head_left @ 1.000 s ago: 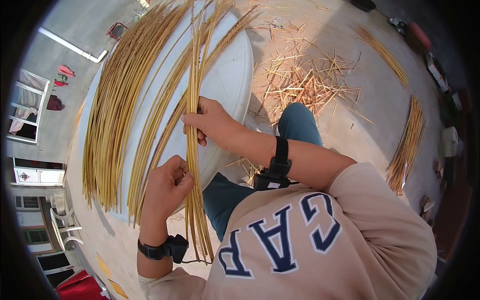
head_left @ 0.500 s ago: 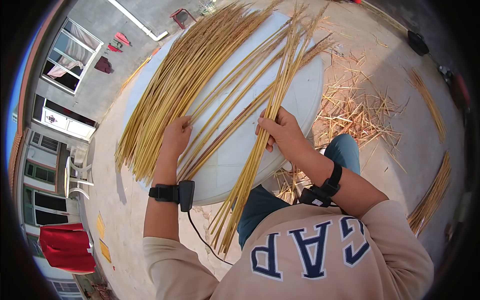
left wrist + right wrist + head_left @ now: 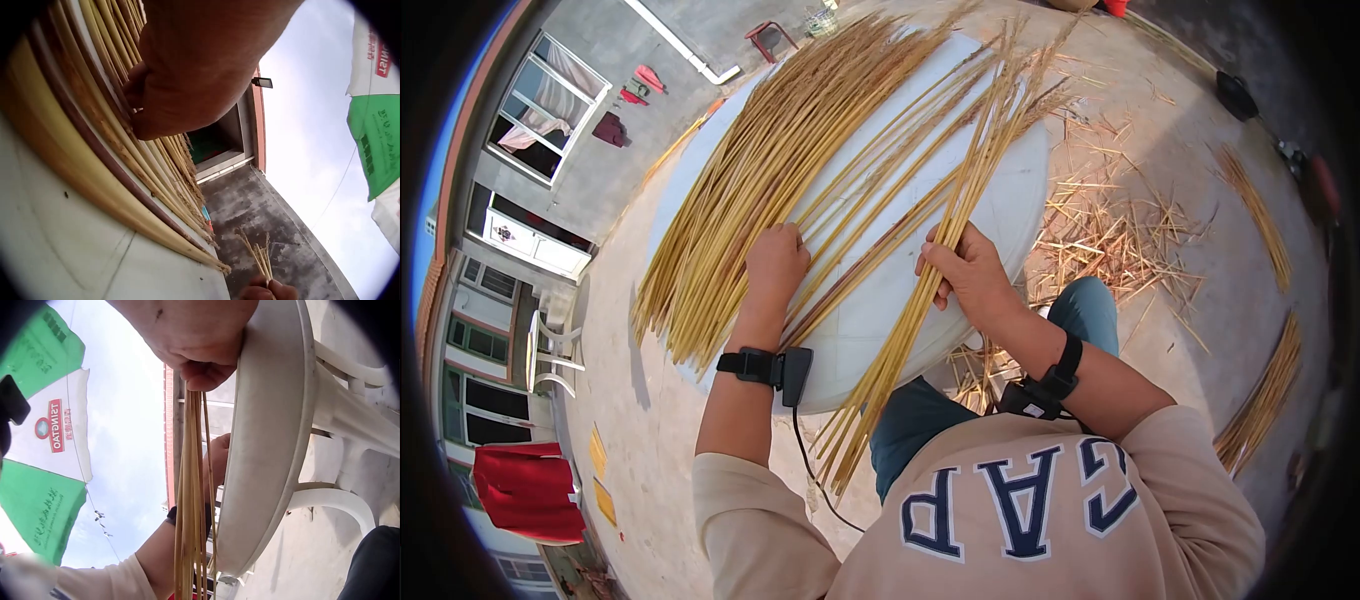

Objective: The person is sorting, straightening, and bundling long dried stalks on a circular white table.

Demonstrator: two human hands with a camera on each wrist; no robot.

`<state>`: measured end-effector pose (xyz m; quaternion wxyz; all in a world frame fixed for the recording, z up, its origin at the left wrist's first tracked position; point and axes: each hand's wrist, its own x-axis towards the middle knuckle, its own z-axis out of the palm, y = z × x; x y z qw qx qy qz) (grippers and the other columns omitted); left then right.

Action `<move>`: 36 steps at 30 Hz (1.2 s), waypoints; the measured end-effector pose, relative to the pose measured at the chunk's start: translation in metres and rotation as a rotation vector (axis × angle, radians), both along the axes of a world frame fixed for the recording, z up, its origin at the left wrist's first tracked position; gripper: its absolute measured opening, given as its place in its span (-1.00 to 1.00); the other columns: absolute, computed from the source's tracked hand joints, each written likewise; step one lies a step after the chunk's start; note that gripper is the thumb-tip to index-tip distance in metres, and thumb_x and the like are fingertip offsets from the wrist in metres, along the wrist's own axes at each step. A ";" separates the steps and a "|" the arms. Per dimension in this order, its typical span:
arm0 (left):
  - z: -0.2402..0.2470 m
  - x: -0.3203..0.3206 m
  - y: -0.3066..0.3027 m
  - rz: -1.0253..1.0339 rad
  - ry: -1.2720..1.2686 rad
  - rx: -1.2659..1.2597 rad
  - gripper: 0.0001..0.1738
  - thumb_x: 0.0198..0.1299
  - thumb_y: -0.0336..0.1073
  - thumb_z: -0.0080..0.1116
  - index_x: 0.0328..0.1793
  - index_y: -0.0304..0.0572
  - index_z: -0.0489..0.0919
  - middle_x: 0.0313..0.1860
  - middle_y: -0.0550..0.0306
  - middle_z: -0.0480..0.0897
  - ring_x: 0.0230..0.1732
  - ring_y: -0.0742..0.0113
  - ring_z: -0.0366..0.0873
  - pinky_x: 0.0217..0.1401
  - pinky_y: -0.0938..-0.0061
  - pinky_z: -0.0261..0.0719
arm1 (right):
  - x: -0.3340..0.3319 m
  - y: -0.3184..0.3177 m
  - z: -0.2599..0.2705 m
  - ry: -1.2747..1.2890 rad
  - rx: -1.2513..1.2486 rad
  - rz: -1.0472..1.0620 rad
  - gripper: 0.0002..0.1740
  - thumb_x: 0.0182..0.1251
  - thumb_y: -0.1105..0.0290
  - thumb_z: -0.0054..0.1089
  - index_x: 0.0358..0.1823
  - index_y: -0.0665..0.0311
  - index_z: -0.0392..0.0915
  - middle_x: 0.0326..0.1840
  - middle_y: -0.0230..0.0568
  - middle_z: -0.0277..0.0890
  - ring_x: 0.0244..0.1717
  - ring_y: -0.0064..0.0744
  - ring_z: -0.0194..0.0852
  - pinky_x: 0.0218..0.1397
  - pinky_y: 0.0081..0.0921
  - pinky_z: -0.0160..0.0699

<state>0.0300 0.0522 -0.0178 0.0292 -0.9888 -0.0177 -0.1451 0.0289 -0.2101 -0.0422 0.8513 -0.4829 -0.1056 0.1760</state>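
Note:
In the head view my right hand [image 3: 968, 268] grips a thin bundle of dry yellow stalks [image 3: 935, 290] around its middle. The bundle slants over the table's near edge, its feathery seed heads pointing away and its cut ends hanging toward my lap. My left hand [image 3: 778, 262] is low over the tabletop with its fingers curled at some loose stalks [image 3: 855, 270], a few of them dark brown. Up close, the left wrist view has those fingertips [image 3: 136, 119] right on a stalk, partly hidden behind the palm. A large pile of stalks [image 3: 740, 200] lies just left of that hand.
The round white table [image 3: 1010, 200] carries the stalks. Broken straw pieces [image 3: 1120, 230] litter the ground to the right, with two more stalk bundles [image 3: 1260, 395] beyond. A white plastic chair [image 3: 550, 350] stands at the left. A cable [image 3: 815, 465] hangs from my left wrist camera.
My left hand has come down from beside the right hand's bundle to the stalks on the table, then shifted slightly right with its fingers curling. The right hand keeps its bundle, now tilted more.

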 end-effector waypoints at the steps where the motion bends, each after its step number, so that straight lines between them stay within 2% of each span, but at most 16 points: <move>1: -0.002 0.001 0.000 -0.010 -0.009 0.000 -0.92 -0.01 -0.37 0.08 -0.45 -0.21 0.49 -0.43 -0.06 0.56 -0.29 0.01 0.52 -0.28 0.21 0.47 | 0.000 0.001 0.000 -0.003 0.001 0.011 -0.83 0.24 0.41 0.01 -0.24 0.33 0.28 -0.53 -0.21 0.44 -0.78 -0.60 0.29 -0.77 -0.67 0.31; 3: 0.001 0.001 0.003 -0.018 -0.018 0.003 -0.92 0.02 -0.37 0.05 -0.43 -0.22 0.47 -0.43 -0.08 0.56 -0.30 -0.01 0.52 -0.28 0.20 0.47 | 0.003 0.000 0.000 0.007 -0.023 0.002 -0.82 0.23 0.41 0.01 -0.24 0.33 0.28 -0.52 -0.21 0.44 -0.77 -0.60 0.29 -0.77 -0.66 0.32; 5: 0.004 0.000 0.004 0.022 0.005 -0.147 -0.89 0.06 -0.36 0.02 -0.33 -0.25 0.45 -0.42 -0.14 0.56 -0.34 -0.06 0.52 -0.29 0.16 0.46 | 0.004 0.001 -0.001 0.002 -0.027 0.003 -0.83 0.24 0.41 0.01 -0.23 0.32 0.29 -0.51 -0.21 0.45 -0.76 -0.61 0.29 -0.77 -0.67 0.32; 7: 0.012 -0.003 0.011 -0.043 -0.036 -0.181 -0.87 0.11 -0.37 0.00 -0.27 -0.29 0.42 -0.43 -0.18 0.55 -0.38 -0.08 0.51 -0.32 0.17 0.44 | 0.002 -0.001 -0.002 0.028 -0.052 -0.018 -0.83 0.24 0.40 0.02 -0.22 0.31 0.29 -0.50 -0.21 0.45 -0.75 -0.61 0.29 -0.77 -0.68 0.32; 9: 0.028 -0.008 0.010 0.000 0.037 -0.414 -0.85 0.14 -0.38 -0.02 -0.24 -0.33 0.42 -0.50 -0.11 0.53 -0.45 0.07 0.51 -0.37 0.29 0.44 | 0.004 0.000 0.000 -0.005 -0.020 0.010 -0.82 0.23 0.40 0.03 -0.23 0.33 0.29 -0.51 -0.20 0.45 -0.77 -0.59 0.29 -0.77 -0.67 0.32; 11: 0.039 -0.019 0.002 0.037 0.050 -0.760 -0.85 0.16 -0.39 -0.03 -0.21 -0.32 0.45 -0.58 0.21 0.47 -0.57 0.55 0.34 -0.55 0.63 0.28 | 0.005 -0.001 -0.001 0.010 -0.009 0.010 -0.82 0.23 0.41 0.03 -0.23 0.33 0.29 -0.51 -0.19 0.45 -0.77 -0.59 0.29 -0.77 -0.66 0.32; 12: 0.047 -0.025 -0.005 0.059 0.111 -0.955 -0.84 0.18 -0.38 -0.04 -0.17 -0.30 0.45 -0.58 0.26 0.45 -0.61 0.63 0.27 -0.62 0.72 0.18 | 0.005 -0.001 -0.001 0.003 0.026 0.031 -0.82 0.22 0.42 0.04 -0.23 0.34 0.29 -0.51 -0.18 0.46 -0.78 -0.58 0.29 -0.78 -0.66 0.33; 14: 0.058 -0.039 -0.033 0.054 0.138 -1.125 -0.82 0.21 -0.39 -0.08 -0.10 -0.29 0.44 -0.57 0.26 0.45 -0.65 0.66 0.23 -0.67 0.77 0.17 | 0.006 0.000 -0.002 0.006 0.029 0.023 -0.82 0.22 0.42 0.04 -0.24 0.33 0.29 -0.51 -0.18 0.46 -0.77 -0.58 0.30 -0.77 -0.66 0.33; 15: 0.058 -0.046 -0.046 0.051 0.141 -1.131 -0.82 0.21 -0.39 -0.08 -0.10 -0.29 0.44 -0.57 0.26 0.45 -0.65 0.66 0.23 -0.67 0.77 0.17 | 0.006 0.000 -0.002 -0.002 0.045 0.034 -0.82 0.22 0.42 0.05 -0.24 0.33 0.29 -0.51 -0.17 0.46 -0.77 -0.57 0.30 -0.77 -0.66 0.33; 17: 0.056 -0.058 -0.071 -0.042 0.230 -1.266 -0.78 0.22 -0.44 -0.11 -0.02 -0.31 0.41 -0.49 0.24 0.49 -0.65 0.65 0.25 -0.65 0.77 0.25 | 0.005 -0.001 -0.001 0.002 0.040 0.024 -0.82 0.22 0.42 0.04 -0.23 0.33 0.29 -0.51 -0.17 0.46 -0.76 -0.57 0.30 -0.77 -0.65 0.33; 22: 0.041 -0.077 -0.119 -0.082 0.385 -1.252 -0.69 0.21 -0.51 -0.14 0.10 -0.31 0.36 -0.32 0.18 0.56 -0.60 0.65 0.33 -0.61 0.76 0.34 | 0.005 -0.001 -0.002 0.025 0.036 0.022 -0.82 0.22 0.42 0.01 -0.20 0.34 0.30 -0.51 -0.18 0.46 -0.76 -0.55 0.31 -0.76 -0.65 0.34; 28: 0.037 -0.082 -0.136 -0.130 0.328 -1.110 -0.67 0.23 -0.50 -0.17 0.13 -0.28 0.34 -0.28 0.16 0.57 -0.63 0.68 0.31 -0.64 0.77 0.32 | 0.002 -0.006 0.000 0.041 0.031 0.036 -0.80 0.25 0.37 -0.05 -0.20 0.35 0.33 -0.50 -0.15 0.48 -0.74 -0.53 0.31 -0.74 -0.64 0.30; 30: 0.037 -0.082 -0.138 -0.145 0.311 -1.067 -0.68 0.24 -0.48 -0.18 0.13 -0.26 0.34 -0.35 0.18 0.56 -0.63 0.68 0.32 -0.65 0.76 0.32 | 0.003 -0.005 -0.002 0.042 0.055 0.011 -0.79 0.28 0.33 -0.10 -0.21 0.35 0.34 -0.50 -0.15 0.48 -0.72 -0.54 0.31 -0.73 -0.64 0.30; 33: 0.041 -0.080 -0.140 -0.118 0.349 -1.133 -0.71 0.25 -0.47 -0.19 0.08 -0.25 0.37 -0.46 0.24 0.53 -0.61 0.70 0.35 -0.66 0.77 0.31 | 0.004 -0.003 -0.004 0.034 0.059 0.001 -0.75 0.32 0.28 -0.13 -0.20 0.34 0.35 -0.50 -0.18 0.48 -0.70 -0.56 0.31 -0.71 -0.65 0.31; 36: 0.036 -0.080 -0.138 -0.160 0.341 -1.067 -0.75 0.25 -0.46 -0.19 0.04 -0.25 0.39 -0.54 0.21 0.50 -0.60 0.63 0.41 -0.63 0.68 0.33 | 0.000 -0.003 0.002 0.080 0.053 -0.010 -0.75 0.32 0.26 -0.08 -0.19 0.33 0.36 -0.51 -0.21 0.47 -0.72 -0.61 0.28 -0.73 -0.68 0.29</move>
